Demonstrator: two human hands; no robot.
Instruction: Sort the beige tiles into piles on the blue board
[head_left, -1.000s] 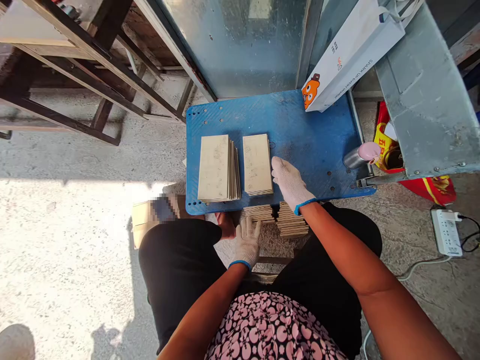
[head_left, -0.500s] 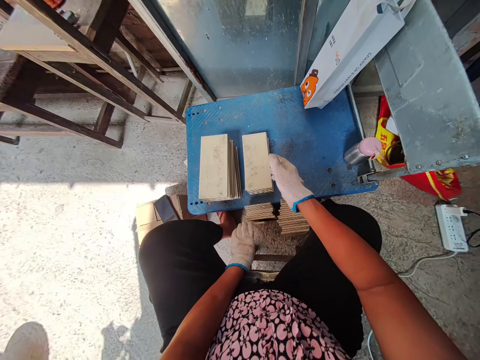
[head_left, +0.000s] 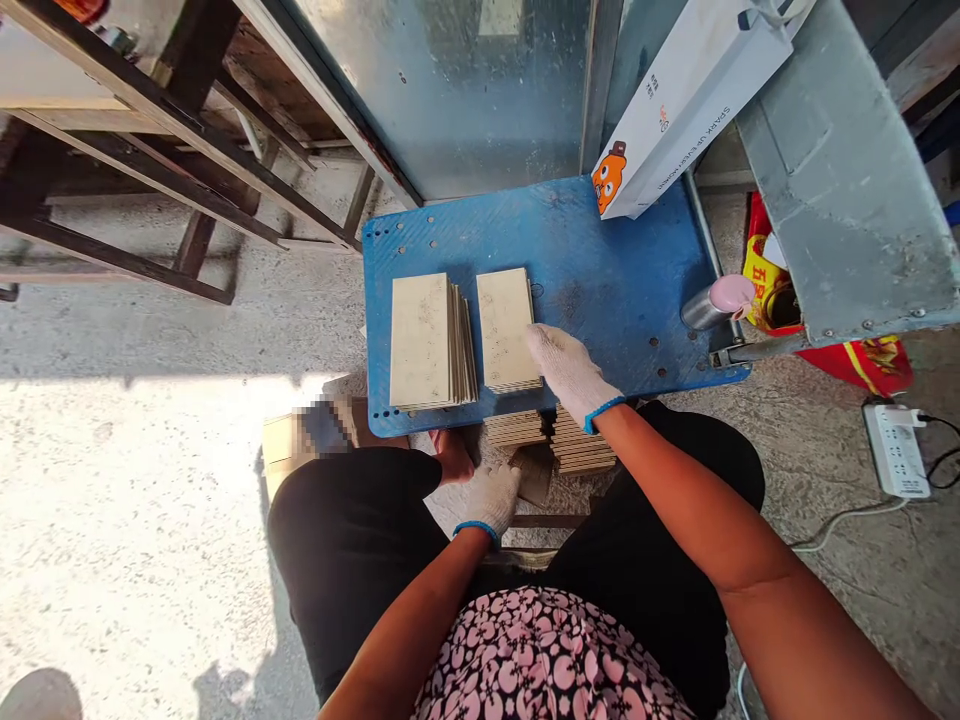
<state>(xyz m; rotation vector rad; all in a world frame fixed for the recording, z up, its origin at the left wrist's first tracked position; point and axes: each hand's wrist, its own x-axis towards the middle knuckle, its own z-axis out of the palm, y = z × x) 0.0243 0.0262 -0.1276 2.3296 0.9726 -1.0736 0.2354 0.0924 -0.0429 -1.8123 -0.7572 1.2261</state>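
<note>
My left hand [head_left: 493, 495], in a white knit glove with a blue cuff, is low between my knees. Its fingers close at the edge of a thin brown board [head_left: 534, 477]. My right hand [head_left: 571, 372], gloved alike, rests with fingers stretched out over the right edge of a short stack of pale boards [head_left: 506, 325]. Its fingertips touch the top board; their undersides are hidden. Left of that, a taller, slightly fanned stack of pale boards [head_left: 421, 340] lies on the blue platform [head_left: 457, 235]. Beneath the platform's front edge are two brown-edged board stacks, one left [head_left: 515, 430] and one right [head_left: 583, 445].
A white paper bag [head_left: 675, 110] stands at the platform's back right. A metal cup with a pink lid [head_left: 716, 302] is by the right rail, below a grey metal tray [head_left: 862, 200]. A power strip [head_left: 898, 450] lies on the floor; wooden frames [head_left: 150, 90] stand left.
My left hand has moved slightly right and down, and a brown board now shows at its fingers. My right hand has shifted left onto the short stack's edge. The view has shifted slightly.
</note>
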